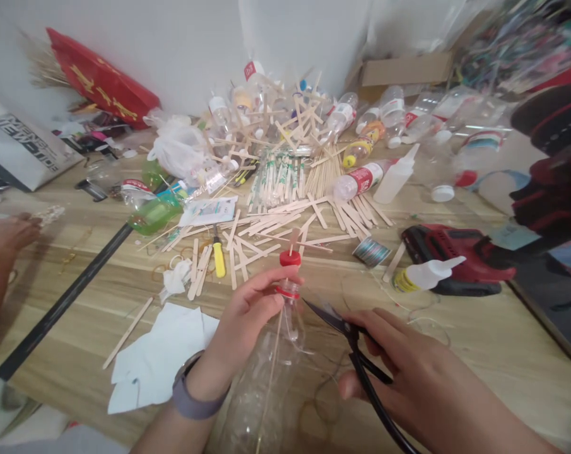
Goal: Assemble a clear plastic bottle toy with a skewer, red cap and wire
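My left hand (250, 309), with a purple-banded watch (197, 394) on its wrist, is closed around the neck of a clear plastic bottle (259, 397). The bottle has a red cap (290, 258), and flat wooden stick pieces stand up from and cross its top. A thin stick or string runs down along the bottle's side. My right hand (403, 356) grips black-handled scissors (335, 320) just right of the bottle neck, blades pointing at it. Thin thread lies in loose loops beneath the scissors. Whether the blades touch any thread, I cannot tell.
Wooden sticks (266, 224) and plastic bottles (361, 180) crowd the back. A yellow screwdriver (218, 255), white paper (159, 353) and a thread spool (371, 251) lie nearer. On the right are a glue bottle (420, 275) and red power tool (460, 252). Another person's hand (8, 243) rests at left.
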`<state>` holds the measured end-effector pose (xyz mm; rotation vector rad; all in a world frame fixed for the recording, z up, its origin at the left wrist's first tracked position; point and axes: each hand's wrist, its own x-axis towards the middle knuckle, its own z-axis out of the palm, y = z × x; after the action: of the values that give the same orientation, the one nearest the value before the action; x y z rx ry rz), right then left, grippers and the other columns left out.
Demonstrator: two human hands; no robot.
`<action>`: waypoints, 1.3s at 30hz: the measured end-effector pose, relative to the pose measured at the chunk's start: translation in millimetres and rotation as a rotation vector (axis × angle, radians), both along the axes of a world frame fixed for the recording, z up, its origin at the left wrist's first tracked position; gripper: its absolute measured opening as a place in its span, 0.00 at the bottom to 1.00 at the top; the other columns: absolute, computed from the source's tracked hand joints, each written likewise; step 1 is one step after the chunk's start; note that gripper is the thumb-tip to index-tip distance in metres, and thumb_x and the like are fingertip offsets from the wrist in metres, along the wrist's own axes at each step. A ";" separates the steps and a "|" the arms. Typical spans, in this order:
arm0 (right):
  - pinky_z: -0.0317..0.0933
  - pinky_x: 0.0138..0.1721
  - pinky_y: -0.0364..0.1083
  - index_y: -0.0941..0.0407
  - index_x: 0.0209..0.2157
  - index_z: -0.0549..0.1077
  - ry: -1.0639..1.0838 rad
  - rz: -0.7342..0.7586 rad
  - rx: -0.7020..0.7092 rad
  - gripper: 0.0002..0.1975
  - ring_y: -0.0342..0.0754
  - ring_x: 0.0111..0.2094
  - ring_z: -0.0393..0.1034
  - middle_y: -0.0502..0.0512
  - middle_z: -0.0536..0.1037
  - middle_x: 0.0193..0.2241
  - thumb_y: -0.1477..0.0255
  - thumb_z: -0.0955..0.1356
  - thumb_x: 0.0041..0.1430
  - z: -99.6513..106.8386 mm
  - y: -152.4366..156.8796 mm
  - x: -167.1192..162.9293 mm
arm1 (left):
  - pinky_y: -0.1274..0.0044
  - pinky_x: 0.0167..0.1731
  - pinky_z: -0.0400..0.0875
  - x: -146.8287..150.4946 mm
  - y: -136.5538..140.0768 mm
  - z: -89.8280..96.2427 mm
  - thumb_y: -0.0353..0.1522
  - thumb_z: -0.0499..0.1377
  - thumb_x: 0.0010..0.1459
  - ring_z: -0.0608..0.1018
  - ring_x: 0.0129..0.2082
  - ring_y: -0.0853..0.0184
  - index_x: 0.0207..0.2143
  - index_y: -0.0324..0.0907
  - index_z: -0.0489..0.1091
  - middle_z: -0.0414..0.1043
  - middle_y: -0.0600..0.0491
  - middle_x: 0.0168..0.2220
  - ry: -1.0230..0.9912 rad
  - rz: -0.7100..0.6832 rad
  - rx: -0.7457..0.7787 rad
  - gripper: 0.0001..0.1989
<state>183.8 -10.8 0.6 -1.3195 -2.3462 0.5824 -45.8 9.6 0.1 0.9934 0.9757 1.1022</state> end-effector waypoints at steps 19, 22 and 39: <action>0.63 0.22 0.40 0.50 0.38 0.75 0.108 -0.034 -0.431 0.16 0.45 0.24 0.73 0.46 0.80 0.25 0.79 0.70 0.47 26.0 6.6 -11.3 | 0.82 0.28 0.72 3.8 1.1 8.4 0.36 0.65 0.54 0.78 0.27 0.70 0.43 0.49 0.79 0.78 0.54 0.33 -0.126 0.031 -0.115 0.13; 0.62 0.22 0.41 0.50 0.31 0.75 0.126 -0.023 -0.488 0.10 0.44 0.21 0.69 0.44 0.77 0.21 0.78 0.71 0.46 32.9 9.3 -8.0 | 0.80 0.29 0.73 4.9 -0.6 9.1 0.37 0.65 0.54 0.79 0.29 0.68 0.43 0.49 0.79 0.78 0.53 0.34 -0.096 0.039 -0.123 0.13; 0.63 0.25 0.43 0.52 0.34 0.75 0.151 -0.072 -0.491 0.06 0.47 0.26 0.73 0.50 0.80 0.26 0.73 0.69 0.52 27.2 0.8 -12.5 | 0.77 0.39 0.69 3.1 -3.5 9.9 0.39 0.62 0.57 0.77 0.39 0.64 0.45 0.50 0.78 0.77 0.52 0.40 0.141 0.036 -0.012 0.13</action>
<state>171.3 -10.0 27.7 -1.4880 -2.0967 1.2459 -42.7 6.1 10.0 1.0586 1.1161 1.0654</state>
